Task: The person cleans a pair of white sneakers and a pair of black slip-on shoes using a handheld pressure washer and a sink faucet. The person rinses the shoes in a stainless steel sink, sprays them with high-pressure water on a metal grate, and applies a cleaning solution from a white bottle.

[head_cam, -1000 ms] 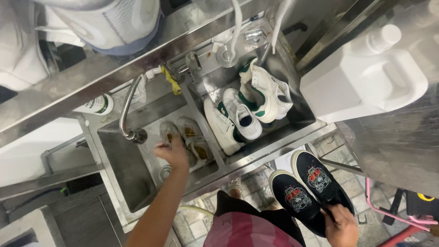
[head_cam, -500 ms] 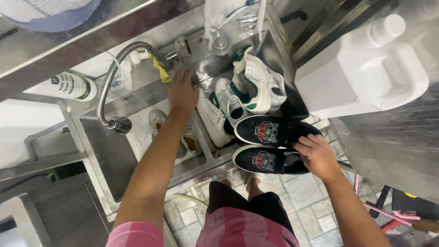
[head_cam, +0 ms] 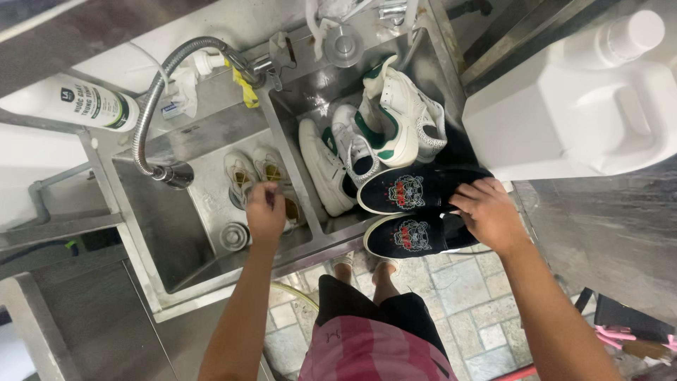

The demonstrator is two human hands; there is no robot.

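My right hand [head_cam: 488, 215] grips a pair of black slip-on shoes [head_cam: 412, 209] with embroidered toes, held sideways over the right basin's front edge. Behind them, white and green sneakers [head_cam: 384, 127] lie heaped in the right basin [head_cam: 441, 70]. My left hand [head_cam: 266, 210] reaches down into the left basin [head_cam: 187, 233], fingers closed on a pale insole [head_cam: 243, 173] that lies there beside another one.
A flexible steel faucet [head_cam: 151, 106] arches over the left basin, whose drain plug [head_cam: 233, 236] sits near the front. A white bottle [head_cam: 74, 102] lies on the ledge at left. A large white jerrycan [head_cam: 585, 106] stands at right. Tiled floor shows below.
My left hand has dropped from the faucet handle at the back down into the left basin onto the insoles. My right hand brought the black shoes up to the sink edge.
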